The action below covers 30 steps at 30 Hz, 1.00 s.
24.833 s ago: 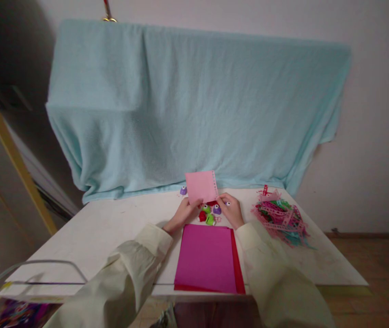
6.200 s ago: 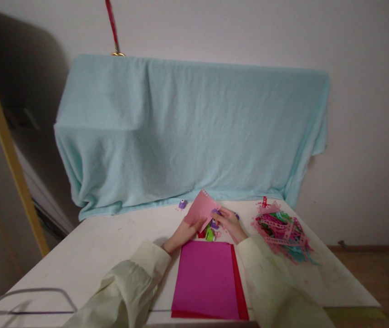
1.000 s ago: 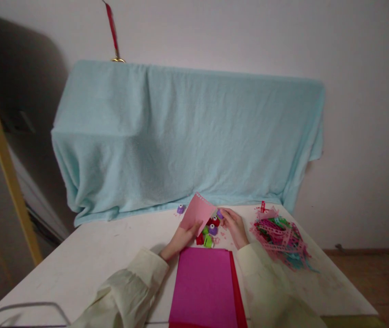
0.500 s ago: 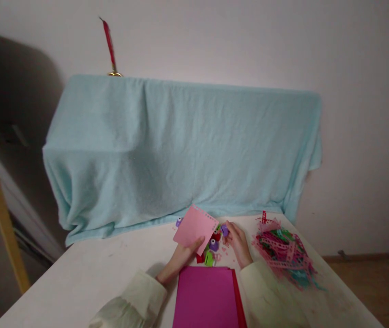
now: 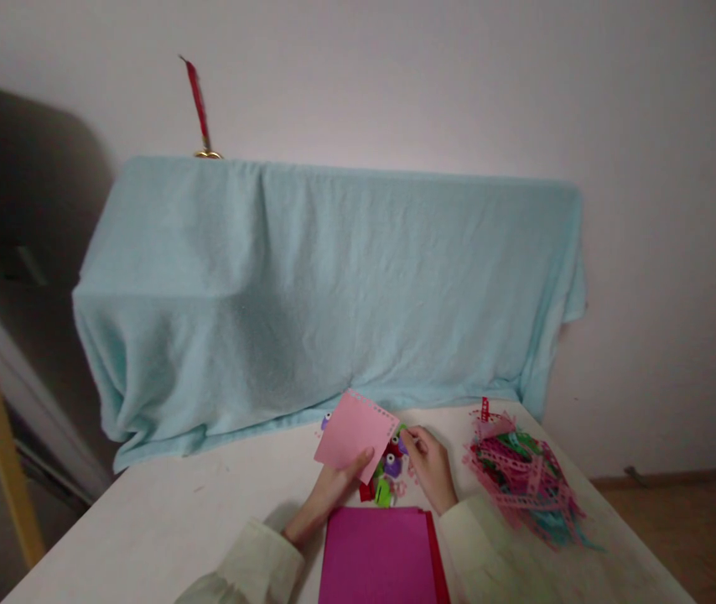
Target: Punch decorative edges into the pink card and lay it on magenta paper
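Note:
My left hand (image 5: 336, 485) grips a sheet of pink paper (image 5: 353, 432) by its lower right side, thumb on top. Small punched holes run along the sheet's upper right edge. My right hand (image 5: 431, 466) is closed at the sheet's right corner, its fingers on a small purple paper punch (image 5: 402, 443) that they partly cover. Below the sheet lie more small punches: a purple one with an eye (image 5: 391, 465), a green one (image 5: 383, 493) and a red one (image 5: 366, 491). Another purple punch (image 5: 326, 421) shows past the sheet's left side.
A stack of magenta and red paper (image 5: 376, 558) lies at the table's front. To the right is a heap of punched paper strips (image 5: 525, 474). Tiny pink cut-outs (image 5: 399, 487) are scattered near the punches. A light blue cloth (image 5: 333, 285) covers something at the back.
My right hand has moved left with the purple punch, up to the pink sheet's corner. My left hand still holds the sheet. The whole view has shifted slightly.

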{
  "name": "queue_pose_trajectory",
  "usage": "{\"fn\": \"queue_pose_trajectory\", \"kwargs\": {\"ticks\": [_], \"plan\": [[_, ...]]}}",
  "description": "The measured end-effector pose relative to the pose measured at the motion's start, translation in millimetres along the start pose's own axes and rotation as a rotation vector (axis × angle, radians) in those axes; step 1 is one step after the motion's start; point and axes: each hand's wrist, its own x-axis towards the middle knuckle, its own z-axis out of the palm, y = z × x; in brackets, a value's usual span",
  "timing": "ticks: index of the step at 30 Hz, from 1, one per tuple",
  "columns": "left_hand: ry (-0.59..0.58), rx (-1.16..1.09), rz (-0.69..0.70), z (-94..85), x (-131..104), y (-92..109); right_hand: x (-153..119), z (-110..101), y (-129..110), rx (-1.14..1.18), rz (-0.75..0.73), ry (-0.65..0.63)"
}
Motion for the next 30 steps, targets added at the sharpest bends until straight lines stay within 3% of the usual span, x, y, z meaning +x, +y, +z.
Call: {"fn": "queue_pose_trajectory", "kwargs": {"ticks": [9, 14, 30], "plan": [[-0.008, 0.030, 0.020, 3.2, -3.9, 9.9, 0.1, 0.9, 3.1, -0.313, -0.191, 0.014], [-0.062, 0.020, 0.005, -0.5, -3.5, 10.0, 0.0, 2.4, 9.3, -0.328, -0.180, -0.025], [-0.059, -0.002, 0.025, -3.5, -3.1, 8.9, 2.6, 5.3, 26.3, -0.332, -0.106, -0.017]]}}
